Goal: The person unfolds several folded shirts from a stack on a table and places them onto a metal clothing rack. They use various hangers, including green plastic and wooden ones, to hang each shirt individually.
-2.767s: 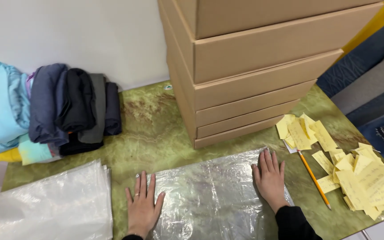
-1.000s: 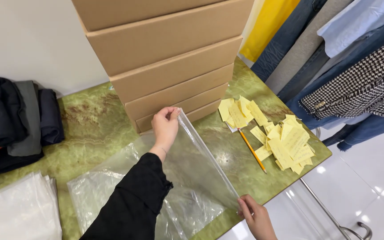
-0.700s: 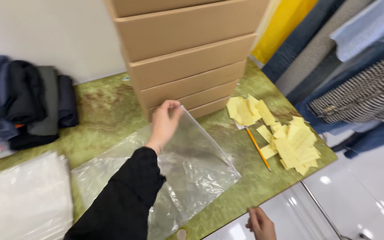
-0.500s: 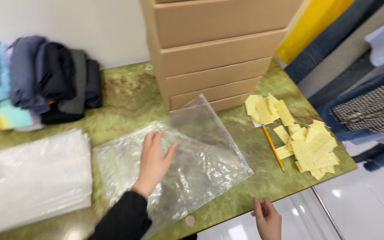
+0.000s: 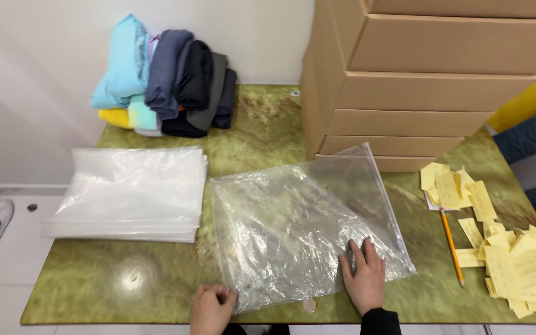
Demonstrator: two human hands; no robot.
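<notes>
A clear plastic zip bag (image 5: pixel 299 223) lies flat on the green marbled table (image 5: pixel 125 276). My left hand (image 5: pixel 211 308) is at the bag's near left corner, fingers curled on its edge at the table's front. My right hand (image 5: pixel 363 278) rests flat, fingers spread, on the bag's near right part. A small round tab (image 5: pixel 309 304) sits by the bag's front edge between the two hands.
A stack of clear plastic bags (image 5: pixel 131 193) lies at the left. Folded clothes (image 5: pixel 165 80) are piled at the back left. Stacked cardboard boxes (image 5: pixel 423 80) stand at the back right. Yellow paper slips (image 5: pixel 504 242) and a pencil (image 5: pixel 451 245) lie at the right.
The bag was lifted by its far edge with my left hand, then laid flat. Both hands are now back at the bag's near edge, the view turned leftward.
</notes>
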